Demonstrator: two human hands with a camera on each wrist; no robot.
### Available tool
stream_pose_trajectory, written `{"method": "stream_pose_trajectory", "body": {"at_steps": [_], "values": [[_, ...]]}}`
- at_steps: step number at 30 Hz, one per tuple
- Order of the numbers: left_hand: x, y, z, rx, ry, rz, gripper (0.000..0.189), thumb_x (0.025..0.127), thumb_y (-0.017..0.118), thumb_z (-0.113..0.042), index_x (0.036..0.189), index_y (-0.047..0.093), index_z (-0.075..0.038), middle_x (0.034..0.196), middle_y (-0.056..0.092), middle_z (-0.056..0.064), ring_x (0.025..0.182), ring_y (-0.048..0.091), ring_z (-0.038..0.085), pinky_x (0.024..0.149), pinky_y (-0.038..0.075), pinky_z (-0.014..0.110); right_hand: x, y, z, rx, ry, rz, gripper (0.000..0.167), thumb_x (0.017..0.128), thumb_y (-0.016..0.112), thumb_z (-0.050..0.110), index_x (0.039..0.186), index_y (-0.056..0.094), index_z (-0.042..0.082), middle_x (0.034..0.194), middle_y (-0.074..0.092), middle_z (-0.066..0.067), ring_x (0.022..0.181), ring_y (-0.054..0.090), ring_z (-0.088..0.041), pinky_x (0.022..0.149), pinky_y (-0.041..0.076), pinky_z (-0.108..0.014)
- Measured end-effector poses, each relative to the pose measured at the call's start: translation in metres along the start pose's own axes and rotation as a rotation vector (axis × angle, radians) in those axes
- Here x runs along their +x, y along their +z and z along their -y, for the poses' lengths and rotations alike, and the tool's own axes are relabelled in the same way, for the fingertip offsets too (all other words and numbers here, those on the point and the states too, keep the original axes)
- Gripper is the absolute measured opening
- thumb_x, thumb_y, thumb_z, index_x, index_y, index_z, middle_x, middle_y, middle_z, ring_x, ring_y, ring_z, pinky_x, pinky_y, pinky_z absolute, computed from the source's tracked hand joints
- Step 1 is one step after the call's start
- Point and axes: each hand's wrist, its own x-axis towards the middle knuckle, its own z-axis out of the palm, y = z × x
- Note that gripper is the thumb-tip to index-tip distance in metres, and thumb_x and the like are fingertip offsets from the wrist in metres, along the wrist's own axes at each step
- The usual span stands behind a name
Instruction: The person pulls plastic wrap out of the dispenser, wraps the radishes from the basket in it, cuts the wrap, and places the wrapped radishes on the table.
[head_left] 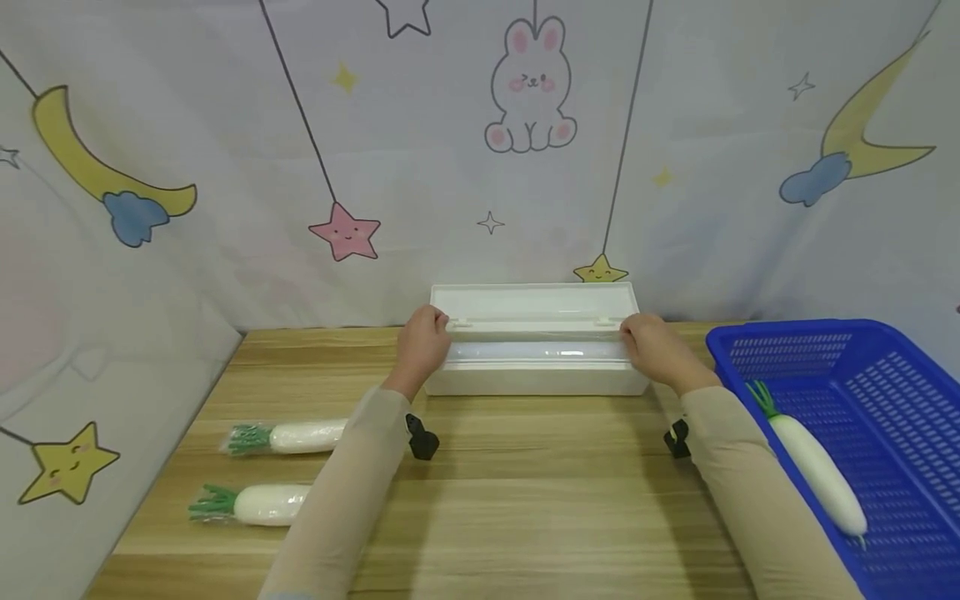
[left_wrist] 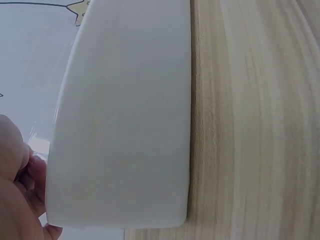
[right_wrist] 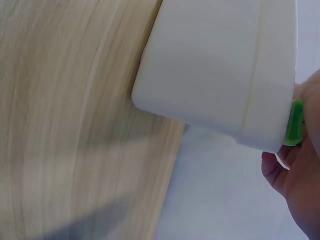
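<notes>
Backdrop: white cloth (head_left: 450,167) printed with stars, moons and a rabbit, hung behind a wood-grain table (head_left: 540,500) with light brown streaks.

Item, near the middle of the table's back edge: long white plastic box (head_left: 536,383), smooth, corners rounded. Its shallow white lid (head_left: 525,300) leans back, leaving a glossy pale cylindrical roll (head_left: 525,352) exposed lengthwise inside.

Item, above the box: clear glossy film (left_wrist: 40,145), thin, visible chiefly by its glare. Left hand (head_left: 422,343), at the box's left end: fingers curled, apparently pinching the film. Right hand (head_left: 663,350), at the right end: fingers likewise curled, apparently on the film; their exact contact cannot be told. Such wide placing probably keeps the film level and taut.

Item, under the right hand: small green plastic tab (right_wrist: 295,123), at the box's end; function uncertain.

Items, toward the table's left edge: rear white radish with green stalks (head_left: 309,437) and front white radish with green stalks (head_left: 270,505), both in shiny clear wrap, roughly parallel, presumably set apart to leave the centre for working.

Item, along the table's right side: blue perforated plastic basket (head_left: 795,327), holding one seemingly unwrapped, tapering white radish (head_left: 817,471) against its left wall.
</notes>
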Motion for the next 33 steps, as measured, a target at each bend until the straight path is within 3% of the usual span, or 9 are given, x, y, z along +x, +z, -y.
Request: {"method": "stream_pose_trajectory", "body": {"at_steps": [7,12,16,20,23,29,33], "values": [[0.0,0.001,-0.001,-0.052,-0.016,0.004,0.023,0.104,0.04,-0.019,0.107,0.056,-0.002,0.102,0.065,0.012,0.089,0.06,0.027,0.077,0.048,0.039,0.002,0.001,0.0,0.215,0.125,-0.007,0.015,0.102,0.038,0.006,0.105,0.049,-0.004,0.104,0.064,-0.024,0.09,0.058,-0.035,0.076,0.045,-0.045],[-0.001,-0.004,0.003,-0.246,-0.055,0.072,0.021,0.104,0.04,-0.018,0.107,0.055,-0.003,0.096,0.067,0.012,0.078,0.065,0.022,0.064,0.047,0.031,0.005,0.0,0.001,0.362,0.191,-0.042,0.018,0.103,0.038,0.01,0.107,0.05,-0.003,0.097,0.066,-0.02,0.09,0.061,-0.032,0.074,0.047,-0.038],[-0.002,-0.012,0.01,-0.342,-0.004,0.128,0.023,0.101,0.05,-0.018,0.11,0.057,0.001,0.097,0.068,0.017,0.081,0.067,0.024,0.069,0.049,0.03,0.005,-0.003,0.0,0.42,0.191,-0.033,0.026,0.103,0.044,0.014,0.116,0.054,-0.007,0.099,0.066,-0.02,0.091,0.062,-0.03,0.076,0.049,-0.037],[-0.001,-0.018,0.016,-0.292,0.052,0.172,0.03,0.092,0.065,-0.014,0.116,0.059,0.002,0.098,0.067,0.015,0.088,0.065,0.025,0.076,0.05,0.033,0.004,-0.004,-0.003,0.385,0.141,0.002,0.038,0.097,0.059,0.017,0.125,0.055,-0.007,0.105,0.065,-0.02,0.098,0.061,-0.031,0.085,0.05,-0.043],[-0.002,-0.018,0.016,-0.225,0.076,0.188,0.031,0.089,0.068,-0.011,0.117,0.062,0.002,0.097,0.065,0.013,0.089,0.06,0.024,0.077,0.05,0.034,0.003,0.0,-0.004,0.357,0.12,-0.004,0.04,0.091,0.065,0.013,0.125,0.058,-0.007,0.104,0.065,-0.019,0.098,0.06,-0.032,0.087,0.049,-0.045],[-0.004,-0.009,0.013,-0.12,0.15,0.166,0.019,0.093,0.064,-0.015,0.103,0.072,-0.001,0.099,0.065,0.012,0.085,0.055,0.022,0.075,0.047,0.035,0.001,0.011,-0.003,0.278,0.086,-0.149,0.018,0.091,0.065,0.007,0.102,0.07,-0.007,0.095,0.067,-0.021,0.09,0.061,-0.034,0.082,0.048,-0.048],[-0.003,-0.006,0.013,-0.168,0.11,0.129,0.019,0.096,0.061,-0.019,0.099,0.072,-0.004,0.105,0.067,0.011,0.087,0.056,0.022,0.074,0.047,0.035,-0.001,0.012,0.0,0.278,0.095,-0.196,0.019,0.094,0.063,0.013,0.097,0.071,-0.004,0.097,0.069,-0.021,0.09,0.061,-0.034,0.08,0.047,-0.049]]}}
